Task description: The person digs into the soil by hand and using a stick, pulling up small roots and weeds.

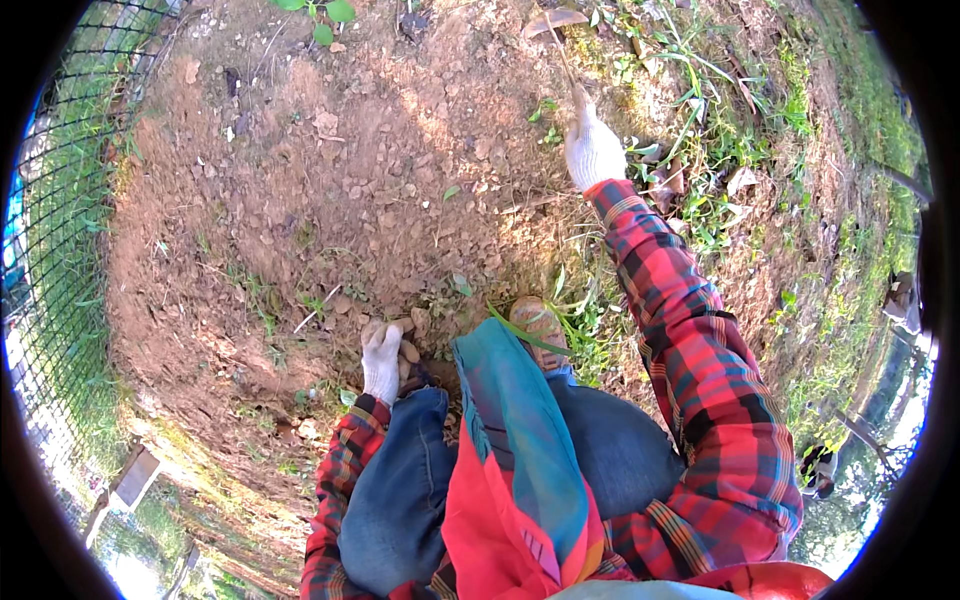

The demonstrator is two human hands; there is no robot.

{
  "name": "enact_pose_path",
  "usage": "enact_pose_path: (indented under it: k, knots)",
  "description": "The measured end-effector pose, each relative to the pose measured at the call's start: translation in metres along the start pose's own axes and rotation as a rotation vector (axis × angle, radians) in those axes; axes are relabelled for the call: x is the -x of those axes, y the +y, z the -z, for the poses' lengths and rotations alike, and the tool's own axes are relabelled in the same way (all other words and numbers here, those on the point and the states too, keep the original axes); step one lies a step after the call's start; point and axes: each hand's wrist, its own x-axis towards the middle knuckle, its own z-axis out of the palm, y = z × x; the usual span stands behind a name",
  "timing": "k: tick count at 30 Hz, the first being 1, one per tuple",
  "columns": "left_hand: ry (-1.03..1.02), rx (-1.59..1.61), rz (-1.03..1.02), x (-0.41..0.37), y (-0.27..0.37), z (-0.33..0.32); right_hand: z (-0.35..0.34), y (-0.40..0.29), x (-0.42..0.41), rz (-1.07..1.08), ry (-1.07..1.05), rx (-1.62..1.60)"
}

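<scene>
My right hand (595,152), in a white knit glove, reaches out over the soil at the upper right. It is closed around the handle of a small hand hoe (561,52), whose curved blade (553,22) lies crosswise at the far end, close to the ground. Beside my left knee, my left hand (382,361) wears a matching glove with tan fingers. Those fingers are bent low by the ground; whether anything is between them cannot be made out. Bare reddish soil (322,172) with crumbs and dry leaves spreads before me.
Black mesh fencing (67,157) runs along the left. Weeds and grass (720,150) grow at the right, with a leafy sprig (322,13) at the top. My brown shoe (538,330) stands near a hanging teal and red cloth (510,420). Blurred dark-and-white shapes (819,469) show far right.
</scene>
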Motion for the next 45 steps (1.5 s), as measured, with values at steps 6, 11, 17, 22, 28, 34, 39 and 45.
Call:
enact_pose_path:
  k: [6, 11, 17, 22, 28, 34, 39, 45]
  knots:
    - [0.004, 0.048, 0.046, -0.003, -0.01, 0.008, 0.004, 0.019, 0.158, -0.078, -0.228, -0.258]
    - [-0.024, 0.092, 0.08, -0.001, 0.005, 0.009, 0.034, 0.032, 0.243, -0.111, -0.317, -0.275]
    - [-0.044, 0.114, 0.105, -0.004, -0.003, 0.004, 0.032, 0.015, 0.129, 0.006, -0.11, -0.167]
    - [-0.055, 0.128, 0.093, -0.002, 0.0, -0.004, -0.012, -0.006, -0.004, -0.009, 0.12, -0.051]
    - [-0.013, 0.164, 0.137, 0.0, -0.007, 0.007, -0.008, -0.048, 0.081, -0.049, -0.177, -0.434]
    - [-0.05, 0.144, 0.225, 0.0, 0.02, 0.005, 0.022, -0.011, 0.176, 0.15, -0.237, -0.383]
    - [-0.053, 0.135, 0.199, 0.005, 0.021, 0.014, 0.016, -0.071, 0.045, 0.137, -0.171, -0.242]
    - [-0.042, 0.137, 0.216, -0.001, 0.02, 0.008, 0.004, -0.166, -0.148, 0.095, 0.151, 0.06]
